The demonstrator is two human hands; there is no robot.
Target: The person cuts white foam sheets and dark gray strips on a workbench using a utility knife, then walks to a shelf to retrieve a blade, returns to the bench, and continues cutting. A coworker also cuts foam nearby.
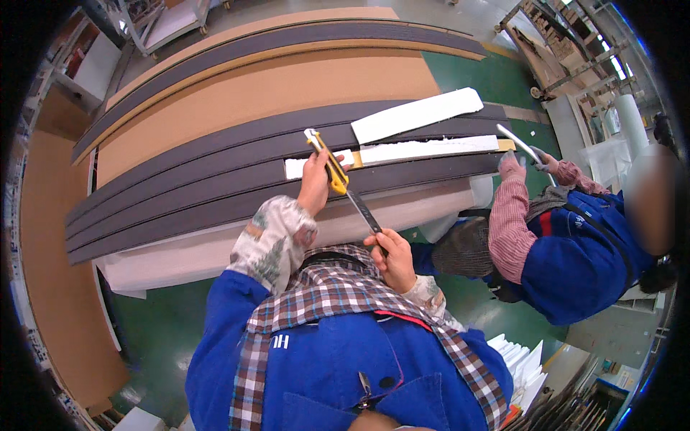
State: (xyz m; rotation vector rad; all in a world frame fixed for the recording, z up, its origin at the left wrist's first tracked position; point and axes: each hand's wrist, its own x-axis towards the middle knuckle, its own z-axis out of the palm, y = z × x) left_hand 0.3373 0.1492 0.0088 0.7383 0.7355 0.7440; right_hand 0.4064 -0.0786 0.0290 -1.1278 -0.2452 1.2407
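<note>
My left hand (313, 185) is closed around a yellow utility knife (335, 174), held at a slant above the dark panels. From the knife's lower end a long dark blade strip (364, 211) runs down to the right. My right hand (394, 260) pinches the strip's far end near my apron. Whether the strip is still inside the knife body is hard to make out. Beneath the knife lie a short white foam piece (296, 168) and a longer white foam strip (431, 150) with a ragged edge. A wide white foam slab (418, 116) rests behind them.
Long dark grooved panels (180, 179) lie side by side on the bench, with brown cardboard (266, 82) beyond. On the right a co-worker (568, 237) in blue holds a white strip (519, 144). White sheets (525, 366) stand at lower right; a wheeled rack (553, 54) is at far right.
</note>
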